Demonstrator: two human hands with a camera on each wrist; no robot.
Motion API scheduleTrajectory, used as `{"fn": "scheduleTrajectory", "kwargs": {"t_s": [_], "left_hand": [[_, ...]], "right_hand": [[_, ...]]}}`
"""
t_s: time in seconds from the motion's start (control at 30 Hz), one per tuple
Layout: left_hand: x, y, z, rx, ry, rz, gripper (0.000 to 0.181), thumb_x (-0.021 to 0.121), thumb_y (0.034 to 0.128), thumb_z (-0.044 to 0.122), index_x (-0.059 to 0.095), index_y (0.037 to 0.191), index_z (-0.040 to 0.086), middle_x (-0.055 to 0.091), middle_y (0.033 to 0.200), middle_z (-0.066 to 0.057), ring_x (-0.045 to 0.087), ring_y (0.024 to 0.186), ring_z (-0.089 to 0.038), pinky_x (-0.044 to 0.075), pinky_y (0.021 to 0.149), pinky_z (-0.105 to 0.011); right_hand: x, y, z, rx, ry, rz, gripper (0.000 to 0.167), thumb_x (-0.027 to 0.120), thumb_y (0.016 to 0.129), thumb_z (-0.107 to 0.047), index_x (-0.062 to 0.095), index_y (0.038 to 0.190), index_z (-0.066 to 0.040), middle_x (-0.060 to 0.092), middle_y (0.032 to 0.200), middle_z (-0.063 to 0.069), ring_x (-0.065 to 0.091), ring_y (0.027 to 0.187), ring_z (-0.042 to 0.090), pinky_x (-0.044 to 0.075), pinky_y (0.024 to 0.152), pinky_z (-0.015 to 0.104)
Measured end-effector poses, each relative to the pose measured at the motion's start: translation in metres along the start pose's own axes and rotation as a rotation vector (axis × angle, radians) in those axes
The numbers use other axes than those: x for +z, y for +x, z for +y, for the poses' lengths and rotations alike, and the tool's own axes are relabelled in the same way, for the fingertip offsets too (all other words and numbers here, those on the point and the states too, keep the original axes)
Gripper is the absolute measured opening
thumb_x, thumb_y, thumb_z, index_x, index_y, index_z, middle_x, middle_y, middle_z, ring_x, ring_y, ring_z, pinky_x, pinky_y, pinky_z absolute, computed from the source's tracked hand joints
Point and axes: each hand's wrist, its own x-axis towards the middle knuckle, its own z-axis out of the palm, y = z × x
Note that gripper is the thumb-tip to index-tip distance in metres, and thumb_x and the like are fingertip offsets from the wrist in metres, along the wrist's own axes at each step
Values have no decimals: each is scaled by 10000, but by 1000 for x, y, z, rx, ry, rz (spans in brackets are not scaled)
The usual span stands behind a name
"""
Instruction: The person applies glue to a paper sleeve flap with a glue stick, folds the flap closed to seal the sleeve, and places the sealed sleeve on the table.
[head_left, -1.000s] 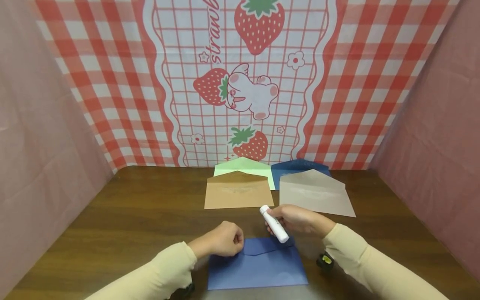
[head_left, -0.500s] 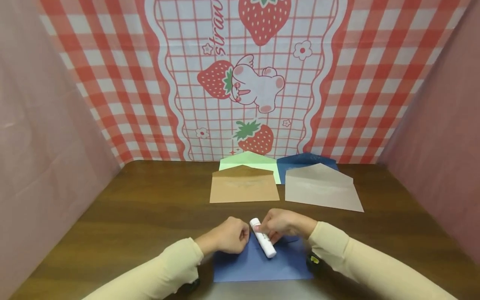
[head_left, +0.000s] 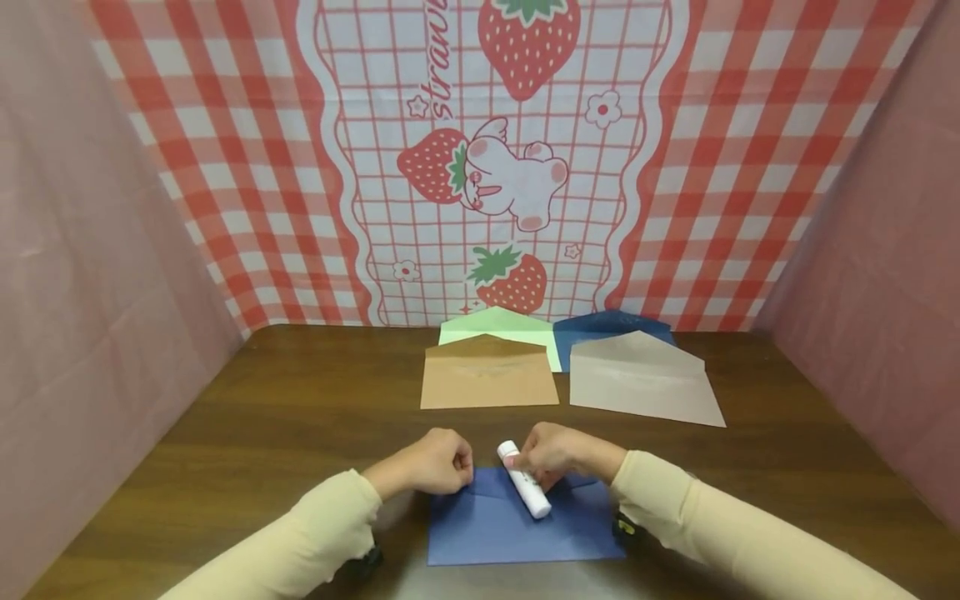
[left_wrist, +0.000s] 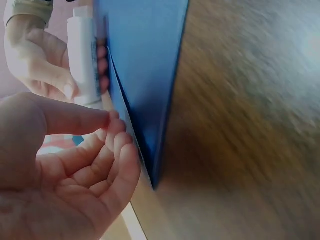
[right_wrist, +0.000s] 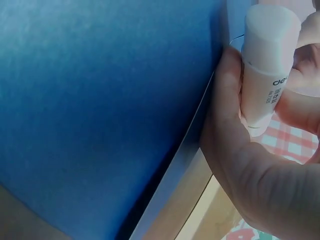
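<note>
Blue envelope (head_left: 517, 540), six o'clock: I'm apparently closing its flap (head_left: 491, 483), right hand (head_left: 561, 450) gripping glue stick (head_left: 532, 494), grip unclear in left hand (head_left: 438, 462); next requires pressing.

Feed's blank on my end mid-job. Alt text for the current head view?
A person's right hand holds a white tube over a blue envelope on a brown table, the left hand at the envelope's upper-left corner. Behind lie four more: a light green envelope, dark blue, tan and gray. A red-checked cloth with strawberries hangs behind.
</note>
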Motion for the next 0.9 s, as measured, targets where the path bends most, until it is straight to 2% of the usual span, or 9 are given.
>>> {"fn": "scheduleTrajectory", "kwargs": {"t_s": [0.1,0.23,0.3,0.5,0.6,0.73,0.8,0.9], "left_hand": [[2,-3,-4,9,7,16,134,628,764,11,646,638,51,491,551,72,438,511,-40,349,469,-154],[9,-4,-6,47,26,43,137,619,749,-7,630,626,51,465,543,82,408,489,-19,329,445,-141],[12,-4,-6,61,41,61,136,614,732,-13,620,614,53,457,540,87,392,486,-8,321,441,-135],[13,0,-2,62,31,68,139,607,706,-32,629,593,48,479,534,87,391,487,-7,325,446,-131],[10,1,-2,30,1,52,142,629,728,-29,656,608,42,508,526,72,414,482,-21,338,448,-142],[5,3,-3,-31,-56,7,149,648,758,-36,693,629,24,613,535,-11,470,474,-38,392,444,-158],[1,5,-3,-95,-135,-34,145,648,776,-56,704,651,-5,668,576,-81,517,478,-53,460,455,-180],[-3,10,-1,-226,-290,-66,119,642,797,-80,713,704,-59,709,651,-159,574,494,-77,547,500,-228]], "right_hand": [[0,0,3,2,44,-23,279,629,920,-174,666,912,102,556,670,23,540,602,111,535,568,239],[-8,0,13,-4,184,-126,296,554,957,-133,617,1059,138,684,849,92,636,725,135,574,680,310],[-16,-2,19,-11,238,-160,300,522,966,-115,599,1086,149,711,926,125,665,769,147,576,709,329],[-50,-13,33,5,251,-191,307,488,976,-132,601,1076,135,708,884,81,666,763,123,550,678,275],[-61,-17,39,20,216,-196,311,496,973,-132,603,1073,142,706,864,68,655,757,123,543,678,272],[-58,-18,43,43,147,-152,287,541,959,-127,626,1041,134,706,840,85,641,742,141,561,689,299],[-53,-18,42,52,95,-97,243,572,945,-124,647,970,106,668,767,52,609,696,131,558,655,287],[-48,-17,36,43,1,-10,215,611,922,-129,640,784,33,544,616,-5,526,595,102,519,576,242]]}}
